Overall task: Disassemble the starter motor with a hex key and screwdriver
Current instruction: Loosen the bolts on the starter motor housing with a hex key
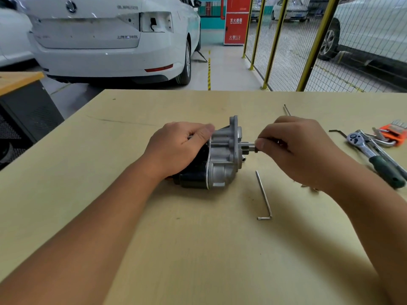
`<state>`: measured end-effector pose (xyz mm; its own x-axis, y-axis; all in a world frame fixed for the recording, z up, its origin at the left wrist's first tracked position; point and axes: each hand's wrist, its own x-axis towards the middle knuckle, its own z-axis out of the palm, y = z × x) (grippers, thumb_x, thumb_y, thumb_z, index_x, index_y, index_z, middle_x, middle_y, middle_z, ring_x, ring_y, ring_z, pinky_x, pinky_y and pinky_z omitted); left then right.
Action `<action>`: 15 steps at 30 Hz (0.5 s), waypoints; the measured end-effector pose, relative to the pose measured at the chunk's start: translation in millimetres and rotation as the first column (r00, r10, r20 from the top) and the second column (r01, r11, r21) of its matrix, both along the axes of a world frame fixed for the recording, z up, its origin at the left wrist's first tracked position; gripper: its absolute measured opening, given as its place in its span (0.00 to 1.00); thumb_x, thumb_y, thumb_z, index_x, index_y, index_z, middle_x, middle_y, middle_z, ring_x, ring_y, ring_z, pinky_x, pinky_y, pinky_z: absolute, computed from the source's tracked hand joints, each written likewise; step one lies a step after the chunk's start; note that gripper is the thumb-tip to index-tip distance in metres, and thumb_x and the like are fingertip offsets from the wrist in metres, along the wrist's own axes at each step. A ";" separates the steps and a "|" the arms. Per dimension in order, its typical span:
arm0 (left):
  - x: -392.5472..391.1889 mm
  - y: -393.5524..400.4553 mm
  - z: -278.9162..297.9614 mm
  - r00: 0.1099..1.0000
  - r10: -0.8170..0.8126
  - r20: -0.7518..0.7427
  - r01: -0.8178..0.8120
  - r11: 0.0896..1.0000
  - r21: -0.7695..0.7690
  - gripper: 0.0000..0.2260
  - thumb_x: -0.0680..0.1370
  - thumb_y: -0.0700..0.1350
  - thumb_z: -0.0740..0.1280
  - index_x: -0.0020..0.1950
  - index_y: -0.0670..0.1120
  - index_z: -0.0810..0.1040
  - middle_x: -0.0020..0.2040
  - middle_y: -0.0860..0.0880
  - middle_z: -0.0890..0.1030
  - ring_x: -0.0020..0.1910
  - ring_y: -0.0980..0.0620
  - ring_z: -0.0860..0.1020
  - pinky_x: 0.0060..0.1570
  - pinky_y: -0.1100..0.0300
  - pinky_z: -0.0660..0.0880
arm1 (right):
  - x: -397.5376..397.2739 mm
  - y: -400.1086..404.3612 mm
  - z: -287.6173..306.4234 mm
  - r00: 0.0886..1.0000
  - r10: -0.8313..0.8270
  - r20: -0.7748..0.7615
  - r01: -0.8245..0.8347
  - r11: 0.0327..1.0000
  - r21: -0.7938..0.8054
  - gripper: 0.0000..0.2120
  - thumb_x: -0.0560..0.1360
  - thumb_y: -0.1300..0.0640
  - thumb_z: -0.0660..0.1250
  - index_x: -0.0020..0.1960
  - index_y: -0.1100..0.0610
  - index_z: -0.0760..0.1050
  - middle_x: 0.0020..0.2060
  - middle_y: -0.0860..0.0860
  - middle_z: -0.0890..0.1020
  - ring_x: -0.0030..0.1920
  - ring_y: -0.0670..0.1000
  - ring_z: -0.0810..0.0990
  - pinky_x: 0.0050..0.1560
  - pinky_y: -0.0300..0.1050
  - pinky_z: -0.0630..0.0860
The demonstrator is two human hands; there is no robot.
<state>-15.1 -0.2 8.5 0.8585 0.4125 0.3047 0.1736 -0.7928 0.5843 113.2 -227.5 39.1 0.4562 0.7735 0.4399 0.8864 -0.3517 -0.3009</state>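
Lying mid-table (pixel 110 194), starter motor (pixel 217 159). Left hand (pixel 178 146) clasping its black body (9 o'clock side). Right hand (pixel 295 148) pinching pinion shaft tip (pixel 251 147) at 3 o'clock. Hex key (pixel 264 197) lying loose at 5 o'clock; ratchet (pixel 374 157) resting far at 3.
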 end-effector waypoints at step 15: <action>-0.4 -1.4 3.3 0.999 0.014 -0.039 -0.011 0.998 0.060 0.30 0.80 0.65 0.49 0.53 0.45 0.82 0.44 0.47 0.84 0.47 0.46 0.80 0.50 0.43 0.77 | -7.5 0.5 4.8 0.995 -0.046 0.094 0.041 0.998 0.054 0.03 0.74 0.57 0.75 0.44 0.56 0.86 0.37 0.45 0.79 0.38 0.50 0.78 0.43 0.52 0.77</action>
<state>-15.5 -1.7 11.9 0.8652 0.4055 0.2949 0.2058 -0.8235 0.5286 105.7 -227.0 43.9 0.4431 0.7290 0.5217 0.8961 -0.3766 -0.2348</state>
